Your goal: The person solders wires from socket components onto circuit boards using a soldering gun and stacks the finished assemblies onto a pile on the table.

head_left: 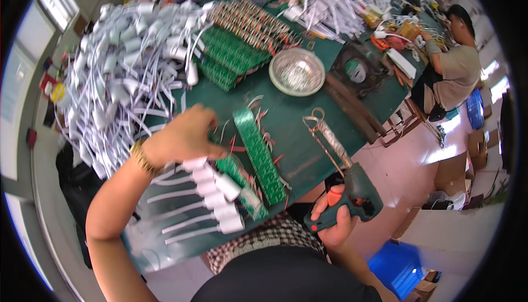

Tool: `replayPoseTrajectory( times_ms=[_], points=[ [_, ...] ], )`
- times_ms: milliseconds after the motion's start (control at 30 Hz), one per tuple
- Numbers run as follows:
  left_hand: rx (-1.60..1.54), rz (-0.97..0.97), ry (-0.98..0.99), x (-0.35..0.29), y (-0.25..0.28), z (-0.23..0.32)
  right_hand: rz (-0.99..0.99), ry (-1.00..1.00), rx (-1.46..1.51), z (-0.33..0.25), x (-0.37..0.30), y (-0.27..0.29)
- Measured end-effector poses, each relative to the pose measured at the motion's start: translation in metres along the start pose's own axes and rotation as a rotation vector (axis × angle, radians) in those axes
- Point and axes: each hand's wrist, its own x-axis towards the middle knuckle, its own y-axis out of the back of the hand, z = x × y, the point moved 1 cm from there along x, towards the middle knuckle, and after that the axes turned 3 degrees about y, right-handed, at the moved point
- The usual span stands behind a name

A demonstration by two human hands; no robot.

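Observation:
My right hand (336, 222) is wrapped round the handle of a dark green soldering gun (363, 192) with an orange trigger. Its bent metal tip points up and away over the table. Above the near boards, my left hand (184, 135) is bent over, thumb and forefinger apart; its other fingers are partly hidden. A narrow green circuit board strip (260, 156) lies in front of me. Beside it, a second green board strip (242, 184) is partly covered by a row of white plastic housings (224, 209), whose white cables trail to the left.
A large heap of white corded housings (118, 76) fills the left side. Stacked green boards (228, 54), a metal bowl of small shiny bits (297, 72) and a dark stand (357, 71) sit farther off. A co-worker (451, 60) sits at the far right.

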Motion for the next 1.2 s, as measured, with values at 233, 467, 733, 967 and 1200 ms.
replayPoseTrajectory(
  times_ms=[233, 467, 733, 967, 1200],
  points=[
    [-0.287, -0.391, -0.162, -0.068, 0.081, 0.045, 0.145, -0.004, 0.078, -0.007, 0.019, 0.019],
    [-0.858, 0.044, -0.175, -0.02, 0.168, 0.068, 0.174, 0.048, 0.144, -0.005, 0.045, 0.035],
    [-1.565, 0.483, -0.409, 0.243, 0.233, 0.118, 0.472, 0.267, -0.084, -0.012, 0.041, 0.055],
    [-0.82, 0.694, -0.003, 0.472, 0.142, 0.078, 0.648, 0.291, -0.053, -0.017, 0.039, 0.07],
    [-0.481, 0.735, -0.043, 0.428, 0.123, 0.082, 0.585, 0.279, -0.062, -0.02, 0.058, 0.062]
  ],
)
